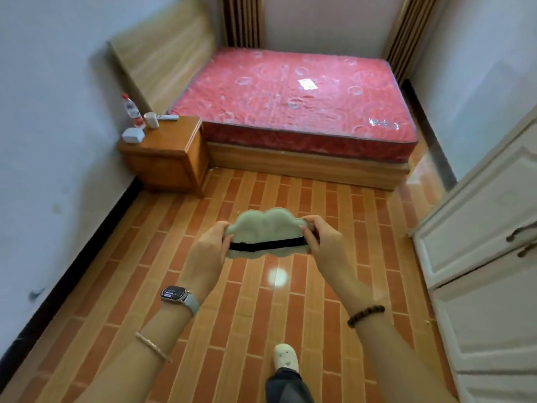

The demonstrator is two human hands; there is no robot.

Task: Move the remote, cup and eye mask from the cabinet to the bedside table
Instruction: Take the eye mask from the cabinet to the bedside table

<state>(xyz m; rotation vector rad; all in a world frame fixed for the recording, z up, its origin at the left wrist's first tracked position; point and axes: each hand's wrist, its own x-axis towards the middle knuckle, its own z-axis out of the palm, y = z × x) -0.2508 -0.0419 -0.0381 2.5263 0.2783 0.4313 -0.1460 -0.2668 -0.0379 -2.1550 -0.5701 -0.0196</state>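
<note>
Bedroom floor (261,190): your left hand (207,248) and right hand (325,242) hold the mask (267,228) flat, fingers pinching its ends, bound for the table (171,141) bearing cup (151,120) and remote (168,117).

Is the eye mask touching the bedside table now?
Apart. The head view shows the eye mask held by the left hand and the right hand above the floor, far short of the bedside table.

Small room. Pale walls (43,112), black skirting (72,271). Floor (261,187): glossy orange-brown plank-pattern tile, one bright light reflection (277,277). Bed (305,167), bare red mattress (290,97), wooden headboard (162,59) on left wall; wooden bedside bench (168,158) just beside it. White cabinet (479,242) right. Striped curtains (242,21) at far corners.
</note>
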